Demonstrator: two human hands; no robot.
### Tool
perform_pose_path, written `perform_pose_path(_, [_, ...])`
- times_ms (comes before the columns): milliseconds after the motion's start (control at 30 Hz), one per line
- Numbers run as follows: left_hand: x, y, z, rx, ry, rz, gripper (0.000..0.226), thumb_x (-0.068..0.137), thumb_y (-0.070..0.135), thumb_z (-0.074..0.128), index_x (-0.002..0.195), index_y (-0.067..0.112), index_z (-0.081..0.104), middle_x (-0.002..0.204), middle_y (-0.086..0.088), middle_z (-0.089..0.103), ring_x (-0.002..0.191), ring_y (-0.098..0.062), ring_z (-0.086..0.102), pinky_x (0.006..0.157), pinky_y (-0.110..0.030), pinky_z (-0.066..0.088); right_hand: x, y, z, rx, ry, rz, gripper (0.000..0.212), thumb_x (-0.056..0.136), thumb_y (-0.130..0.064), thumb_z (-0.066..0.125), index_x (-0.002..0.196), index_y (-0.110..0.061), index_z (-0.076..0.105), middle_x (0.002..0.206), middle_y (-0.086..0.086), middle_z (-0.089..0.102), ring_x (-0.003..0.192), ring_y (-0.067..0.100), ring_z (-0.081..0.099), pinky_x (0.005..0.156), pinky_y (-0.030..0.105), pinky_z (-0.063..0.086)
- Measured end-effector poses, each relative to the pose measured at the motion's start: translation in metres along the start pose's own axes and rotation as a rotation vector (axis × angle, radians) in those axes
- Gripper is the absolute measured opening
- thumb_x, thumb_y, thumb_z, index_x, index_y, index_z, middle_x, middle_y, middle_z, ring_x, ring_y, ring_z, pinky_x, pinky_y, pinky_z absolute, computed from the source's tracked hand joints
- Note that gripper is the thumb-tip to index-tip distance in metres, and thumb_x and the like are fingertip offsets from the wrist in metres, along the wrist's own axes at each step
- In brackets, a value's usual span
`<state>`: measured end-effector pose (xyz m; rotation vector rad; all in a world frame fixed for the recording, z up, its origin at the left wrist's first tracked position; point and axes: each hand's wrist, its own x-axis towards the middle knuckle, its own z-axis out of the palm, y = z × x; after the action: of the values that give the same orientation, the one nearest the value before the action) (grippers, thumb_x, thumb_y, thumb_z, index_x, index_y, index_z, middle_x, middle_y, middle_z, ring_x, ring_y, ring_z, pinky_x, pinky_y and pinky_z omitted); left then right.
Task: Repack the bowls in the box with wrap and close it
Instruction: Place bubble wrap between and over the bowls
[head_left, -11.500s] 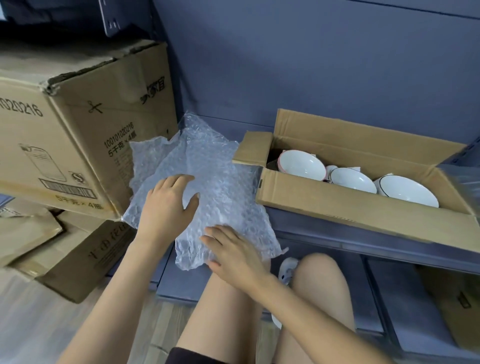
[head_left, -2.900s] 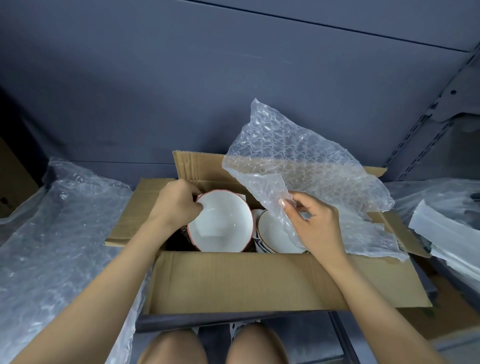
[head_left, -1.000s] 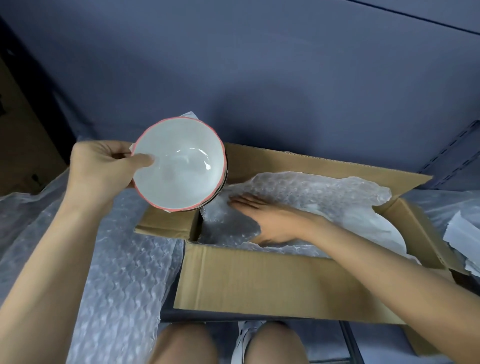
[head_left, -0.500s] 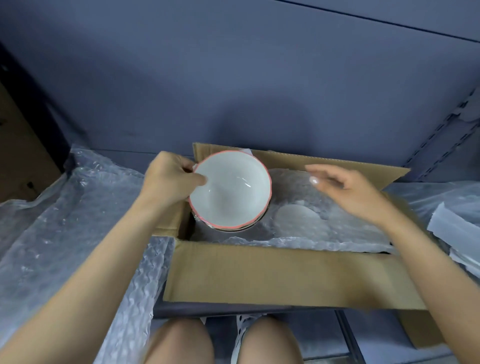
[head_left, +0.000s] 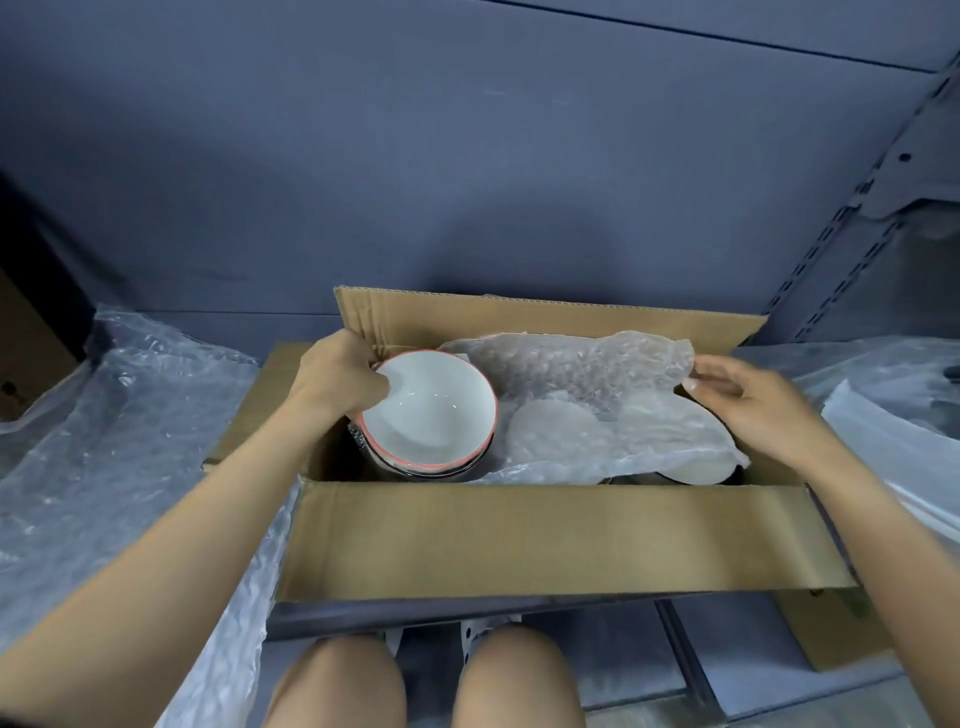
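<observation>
An open cardboard box (head_left: 545, 540) stands on the blue shelf in front of me. My left hand (head_left: 340, 382) grips the rim of a white bowl with a red edge (head_left: 431, 415), thumb inside it, at the box's left end; it sits on top of other bowls. A sheet of bubble wrap (head_left: 597, 395) lies over the other white bowls (head_left: 550, 434) in the middle and right of the box. My right hand (head_left: 748, 400) holds the sheet's right edge at the box's right end.
More bubble wrap (head_left: 104, 441) is spread on the shelf to the left of the box. White sheets (head_left: 893, 431) lie at the right. The box's back flap (head_left: 519, 317) stands upright. My knees are below the shelf edge.
My left hand has lowered the red-edged bowl into the box's left end. My right hand has moved to the right, from above the wrap to its right edge.
</observation>
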<state>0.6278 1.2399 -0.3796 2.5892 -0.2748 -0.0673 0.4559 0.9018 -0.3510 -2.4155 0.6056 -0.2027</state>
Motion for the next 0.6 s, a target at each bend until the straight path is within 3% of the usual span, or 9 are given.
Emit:
perform_pose_path(67, [0.003,0.0,0.005,0.024,-0.027,-0.023,0.029,0.07,0.002,0.058,0.053,0.006,0.035,0.052,-0.004,0.035,0.052,-0.021,0.034,0.045,-0.024,0.021,0.0,0.002,0.001,0.043,-0.029,0.016,0.063,0.075,-0.056,0.067,0.128,-0.023,0.056,0.124,-0.005,0.061,0.111,0.011,0.057,0.098,0.03,0.041])
perform_pose_path(133, [0.006,0.0,0.009,0.041,-0.051,-0.037,0.027,0.071,0.002,0.058,0.054,0.006,0.037,0.053,-0.004,0.036,0.051,-0.019,0.034,0.044,-0.024,0.021,0.004,0.01,0.002,0.095,-0.026,0.032,0.093,0.049,-0.085,0.064,0.122,-0.029,0.059,0.118,-0.011,0.064,0.105,0.008,0.061,0.094,0.036,0.049])
perform_pose_path(200, [0.008,0.001,0.012,0.058,-0.073,-0.043,0.024,0.072,0.002,0.057,0.056,0.005,0.04,0.055,-0.004,0.038,0.051,-0.018,0.035,0.044,-0.024,0.022,0.015,0.031,0.005,0.109,-0.043,0.031,0.092,0.044,-0.093,0.058,0.111,-0.03,0.065,0.111,-0.012,0.067,0.102,0.011,0.064,0.093,0.045,0.051])
perform_pose_path(300, [0.009,0.004,0.016,0.123,-0.113,-0.032,0.016,0.076,0.001,0.055,0.062,0.006,0.047,0.06,-0.004,0.044,0.054,-0.015,0.039,0.044,-0.024,0.026,0.02,0.034,0.009,0.179,-0.063,0.045,0.083,0.049,-0.088,0.063,0.097,-0.02,0.068,0.1,-0.005,0.072,0.096,0.02,0.067,0.097,0.052,0.047])
perform_pose_path(367, [0.01,0.005,0.019,0.178,-0.134,-0.023,0.013,0.078,0.001,0.053,0.067,0.007,0.05,0.064,-0.003,0.048,0.057,-0.014,0.041,0.045,-0.023,0.029,0.018,0.019,0.013,0.225,-0.063,0.073,0.073,0.056,-0.078,0.068,0.099,-0.018,0.07,0.103,0.002,0.072,0.092,0.024,0.066,0.095,0.045,0.048])
perform_pose_path(433, [0.01,0.006,0.021,0.213,-0.139,-0.014,0.019,0.08,0.0,0.052,0.065,0.01,0.046,0.066,-0.002,0.047,0.059,-0.013,0.041,0.046,-0.022,0.03,0.016,0.011,0.016,0.263,-0.063,0.084,0.042,0.075,-0.051,0.072,0.104,-0.021,0.07,0.111,0.003,0.069,0.097,0.022,0.065,0.092,0.034,0.048])
perform_pose_path(500, [0.011,0.007,0.022,0.235,-0.138,-0.008,0.023,0.081,0.0,0.052,0.064,0.012,0.042,0.066,-0.002,0.046,0.059,-0.012,0.04,0.046,-0.022,0.029,0.02,0.01,0.018,0.276,-0.045,0.085,0.016,0.082,-0.034,0.072,0.097,-0.027,0.071,0.111,0.002,0.068,0.102,0.024,0.064,0.095,0.033,0.047])
perform_pose_path(600, [0.013,0.006,0.022,0.258,-0.158,0.005,0.023,0.084,0.002,0.054,0.066,0.012,0.044,0.069,-0.002,0.048,0.061,-0.013,0.041,0.046,-0.021,0.03,0.021,0.007,0.019,0.293,-0.035,0.07,0.007,0.086,-0.022,0.069,0.09,-0.028,0.071,0.104,-0.004,0.068,0.088,0.011,0.062,0.083,0.02,0.045])
